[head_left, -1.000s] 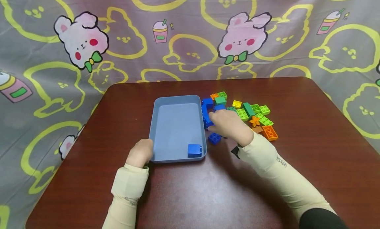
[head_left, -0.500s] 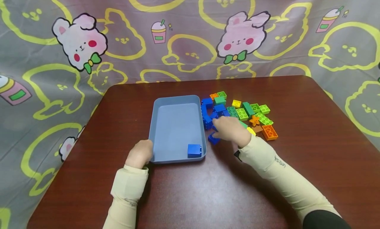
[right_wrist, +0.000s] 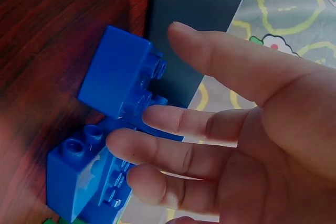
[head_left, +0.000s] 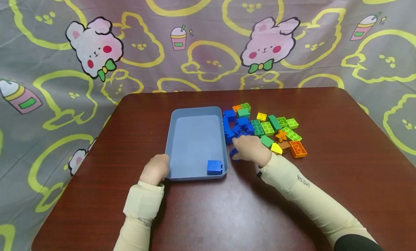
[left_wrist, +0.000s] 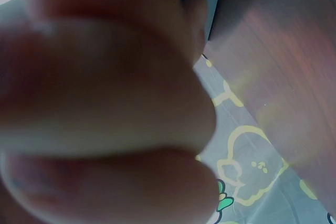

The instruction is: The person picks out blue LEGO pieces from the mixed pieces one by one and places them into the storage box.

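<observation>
A grey-blue tray (head_left: 196, 178) lies on the table with one blue building brick (head_left: 214, 167) inside its near right corner. My left hand (head_left: 155, 168) grips the tray's near left rim; in the left wrist view its curled fingers (left_wrist: 105, 93) fill the picture, blurred. Just right of the tray, my right hand (head_left: 251, 150) reaches over a loose blue brick (head_left: 233, 153), partly covering it. The right wrist view shows thumb and fingers (right_wrist: 205, 124) spread apart, with that brick (right_wrist: 113, 72) near the fingertips and nothing gripped. More blue bricks (right_wrist: 73, 171) lie beside the fingers.
Several blue bricks (head_left: 229, 134) hug the tray's right wall. Beyond them lie green bricks (head_left: 268, 128), yellow bricks (head_left: 261, 116), an orange brick (head_left: 297, 149) and an orange star-shaped piece (head_left: 281, 135). A patterned cloth (head_left: 208, 38) hangs behind the brown table (head_left: 201, 215).
My right hand has moved back from the blue cluster toward the nearer loose blue brick, uncovering green and yellow bricks behind it. The left hand has stayed at the tray's rim.
</observation>
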A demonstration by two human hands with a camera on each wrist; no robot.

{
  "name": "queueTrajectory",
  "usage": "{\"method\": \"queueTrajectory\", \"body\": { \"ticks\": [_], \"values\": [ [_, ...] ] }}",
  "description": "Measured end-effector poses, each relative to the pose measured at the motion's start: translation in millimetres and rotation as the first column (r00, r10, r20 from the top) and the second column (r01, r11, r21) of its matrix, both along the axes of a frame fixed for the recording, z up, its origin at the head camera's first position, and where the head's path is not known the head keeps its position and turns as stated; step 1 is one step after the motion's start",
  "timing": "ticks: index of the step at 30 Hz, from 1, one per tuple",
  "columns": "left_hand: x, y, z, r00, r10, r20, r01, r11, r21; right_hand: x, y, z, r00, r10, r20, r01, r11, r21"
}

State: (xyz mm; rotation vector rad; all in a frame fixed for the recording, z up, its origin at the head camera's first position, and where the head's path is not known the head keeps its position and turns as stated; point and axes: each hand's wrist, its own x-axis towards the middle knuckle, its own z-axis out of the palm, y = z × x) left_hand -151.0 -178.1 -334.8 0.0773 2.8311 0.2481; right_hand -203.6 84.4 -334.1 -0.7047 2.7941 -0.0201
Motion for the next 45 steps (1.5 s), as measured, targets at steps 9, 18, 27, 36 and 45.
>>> {"method": "queueTrajectory", "body": {
  "ticks": [9,18,27,36,45],
  "values": [
    [-0.3,0.1,0.5,1.000,-0.008,-0.003,0.008,1.000,-0.005,-2.6,-1.6,-3.0,1.000,-0.006,0.002,0.006,0.999,0.032],
    [-1.2,1.4,0.4,1.000,-0.014,-0.011,0.014,1.000,-0.005,-2.0,-0.9,-6.4,0.999,0.016,-0.037,-0.014,0.998,0.056],
    [-0.2,1.1,-0.8,1.000,0.007,0.022,-0.007,1.000,-0.001,-1.1,-5.1,-12.4,0.997,0.047,-0.059,-0.042,0.995,0.090],
    [-0.7,0.8,-2.2,1.000,0.012,0.020,-0.012,1.000,0.002,-0.3,-6.9,-13.1,0.998,0.039,-0.051,-0.036,0.997,0.071],
    [-0.7,0.0,-2.4,1.000,0.011,0.014,-0.011,1.000,-0.005,-1.9,-7.4,-6.4,0.999,0.011,-0.044,-0.009,0.999,0.049]
  ]
}}
